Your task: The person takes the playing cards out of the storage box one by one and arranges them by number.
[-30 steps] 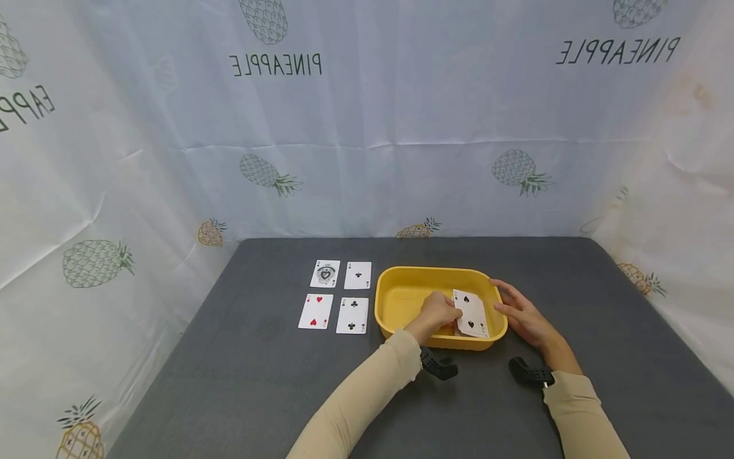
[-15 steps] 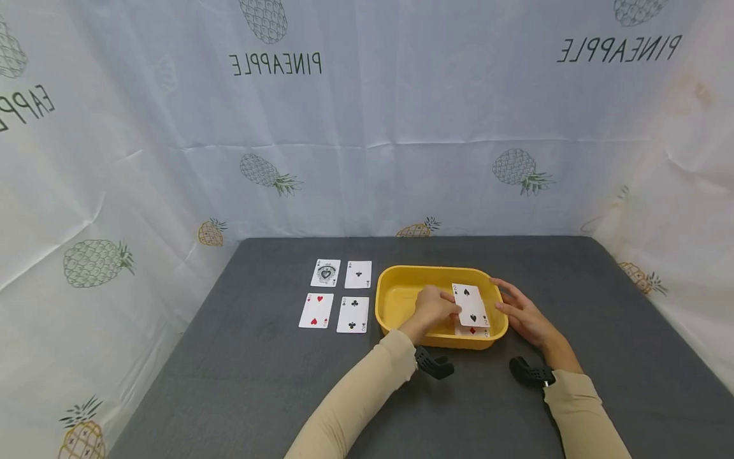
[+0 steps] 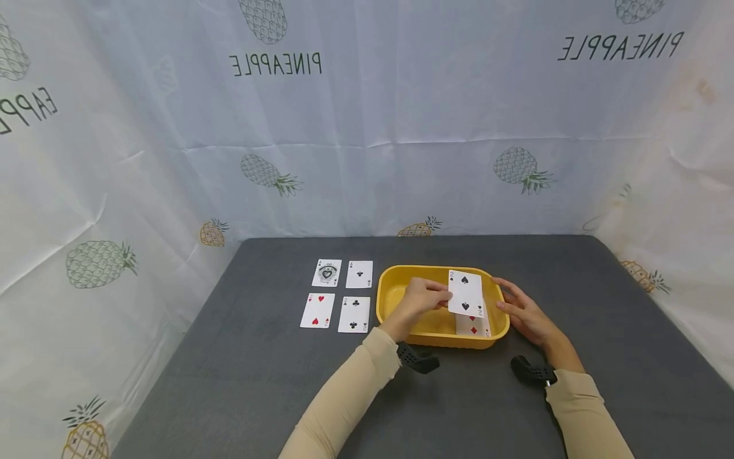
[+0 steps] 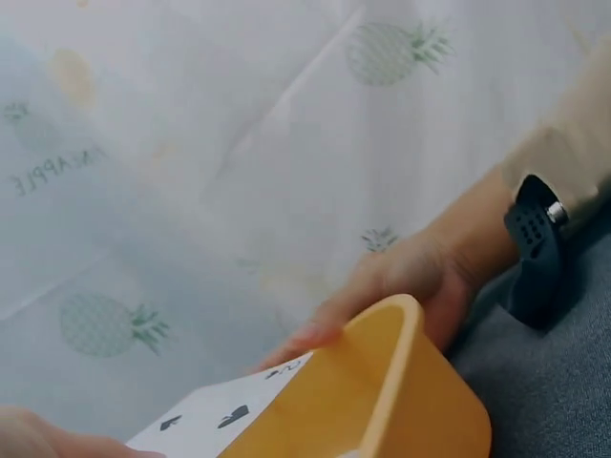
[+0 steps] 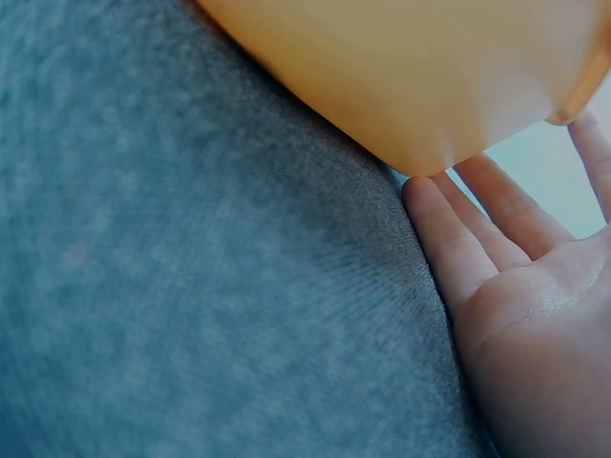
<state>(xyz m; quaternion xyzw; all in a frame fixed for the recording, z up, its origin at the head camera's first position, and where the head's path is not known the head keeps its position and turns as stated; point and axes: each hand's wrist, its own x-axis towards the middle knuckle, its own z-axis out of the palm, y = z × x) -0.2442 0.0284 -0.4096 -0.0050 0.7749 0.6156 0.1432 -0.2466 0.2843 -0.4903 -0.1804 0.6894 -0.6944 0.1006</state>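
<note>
In the head view my left hand [image 3: 422,297] pinches the left edge of a two of spades playing card [image 3: 466,294], held face up over a yellow plastic tub [image 3: 395,271]. Under it, inside the tub's right end, lies a card with red diamonds [image 3: 473,326], partly covered. My right hand [image 3: 529,320] rests at the tub's right end, fingertips against the wall and rim. Seen from the right wrist, straight fingers [image 5: 516,205] touch the tub's outer wall [image 5: 420,86]. The left wrist view has the spades card [image 4: 224,415] close by the tub's rim [image 4: 406,315].
Left of the tub, face-up cards lie in two rows on the dark grey table [image 3: 241,376]: an ornate ace [image 3: 327,273], an ace of clubs [image 3: 359,274], a two of hearts [image 3: 317,310] and a two of clubs [image 3: 353,315]. A pineapple-print curtain [image 3: 367,108] surrounds the table.
My left hand has lifted the two of spades off the cards in the tub, moving it up and slightly left, which uncovers the diamonds card. My right hand has stayed at the tub's end.
</note>
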